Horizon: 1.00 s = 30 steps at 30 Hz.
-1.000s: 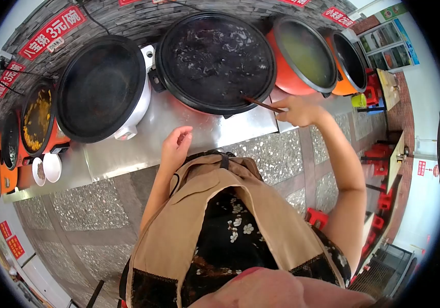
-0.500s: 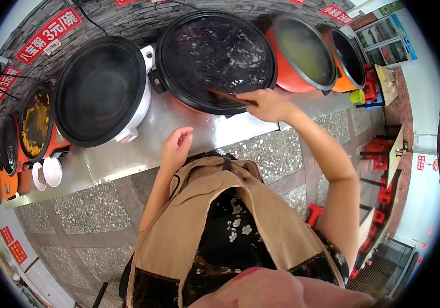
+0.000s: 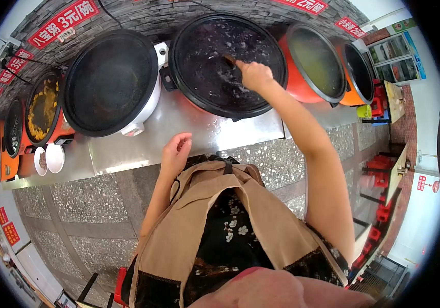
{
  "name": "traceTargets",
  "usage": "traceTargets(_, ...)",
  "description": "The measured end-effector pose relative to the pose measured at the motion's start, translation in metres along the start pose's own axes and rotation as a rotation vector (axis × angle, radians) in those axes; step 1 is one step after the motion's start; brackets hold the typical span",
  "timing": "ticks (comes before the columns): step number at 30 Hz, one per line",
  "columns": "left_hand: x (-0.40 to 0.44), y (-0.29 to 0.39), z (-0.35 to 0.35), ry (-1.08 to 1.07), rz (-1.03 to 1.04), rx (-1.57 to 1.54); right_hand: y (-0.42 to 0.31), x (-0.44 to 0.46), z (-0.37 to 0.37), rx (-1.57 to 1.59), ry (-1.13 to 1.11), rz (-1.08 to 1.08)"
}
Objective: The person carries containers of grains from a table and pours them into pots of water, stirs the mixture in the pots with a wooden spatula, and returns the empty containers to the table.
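Note:
My right hand is closed around the handle of a wooden spatula, over the middle of a large round black-rimmed pot. The spatula's lower end is down in dark purplish liquid with pale foam, so its full shape is hidden. In front of the steel counter's edge, my left hand hangs near my waist. Its fingers are loosely curled, thumb apart, and I see nothing in them. To the left stands a wide black pan in a white cooker body, a thin dark film on its bottom.
Right of the pot are a red pot of yellow-green liquid and an orange cooker. Farther left sit a cooker with yellow-orange food and two white bowls. The steel counter borders a speckled floor. Red stools stand far right.
My right hand has moved the spatula from the pot's near edge toward its middle, farther from me. The foam has broken up and spread. My left hand has barely moved. The view has shifted slightly.

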State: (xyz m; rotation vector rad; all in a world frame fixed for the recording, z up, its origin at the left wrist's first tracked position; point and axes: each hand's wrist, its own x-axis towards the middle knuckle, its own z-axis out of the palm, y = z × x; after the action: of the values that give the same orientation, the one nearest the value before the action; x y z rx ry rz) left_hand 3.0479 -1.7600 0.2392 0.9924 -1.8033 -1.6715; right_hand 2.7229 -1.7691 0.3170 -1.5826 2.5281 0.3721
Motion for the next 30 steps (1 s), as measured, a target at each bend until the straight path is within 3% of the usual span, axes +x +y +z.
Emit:
traceTargets(4,-0.004,-0.002,0.003,0.034,0.007,-0.030,0.026,0.013,-0.015,-0.045,-0.133,0.104)
traceTargets(12,-0.005,0.006,0.005,0.000,-0.009,-0.007,0.084,0.003,-0.047,0.116,-0.269,0.104)
traceTargets(14,-0.002,0.008,0.006,-0.009,-0.013,-0.018,0.079,-0.004,-0.080,0.075,-0.569,0.270)
traceTargets(16,0.000,0.014,0.005,-0.058,-0.066,-0.032,0.094,-0.008,-0.083,0.152,-0.550,0.235)
traceTargets(19,0.005,0.018,0.004,-0.082,-0.102,-0.014,0.100,-0.011,-0.093,0.063,-0.705,0.119)
traceTargets(21,0.008,0.015,0.004,-0.089,-0.082,-0.021,0.099,-0.025,-0.108,0.347,-0.739,0.368)
traceTargets(30,0.013,0.004,0.003,-0.099,0.003,0.003,0.115,-0.066,-0.104,0.793,-0.931,0.371)
